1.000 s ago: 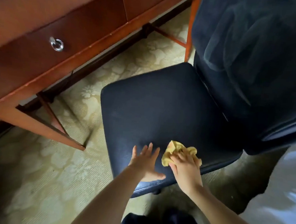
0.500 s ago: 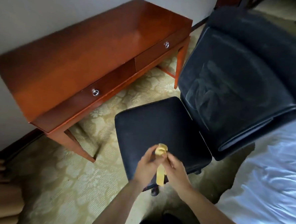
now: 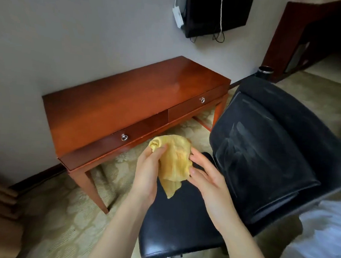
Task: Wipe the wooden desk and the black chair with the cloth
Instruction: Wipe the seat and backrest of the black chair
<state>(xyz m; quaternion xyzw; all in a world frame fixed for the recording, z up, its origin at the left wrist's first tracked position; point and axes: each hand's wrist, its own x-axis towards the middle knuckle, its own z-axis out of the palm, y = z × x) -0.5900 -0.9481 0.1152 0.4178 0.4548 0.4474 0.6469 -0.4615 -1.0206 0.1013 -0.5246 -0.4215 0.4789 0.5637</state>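
A person stands over a black chair, holding a yellow cloth up in mid-air at the centre of the view, above the front of the seat and touching neither chair nor desk. The left hand pinches the cloth's upper corner between thumb and curled fingers. The right hand lies loosely open at the cloth's 3 o'clock edge, its thumb and nearly straight fingers touching the fabric.

Half a second ago the cloth hung as a narrow twisted strip between two hands held close together; it is now spread into a wide crumpled sheet and the hands have parted. A second ago the right hand pressed it on the seat's front edge, the left flat beside it.

The wooden desk, with two ring-pull drawers, stands against the wall at 10 o'clock of the cloth. The chair's backrest, streaked with pale marks, sits at 3 o'clock. The view has lifted, bringing in a wall-mounted television at 1 o'clock. White bedding lies at 4 o'clock, on patterned carpet.
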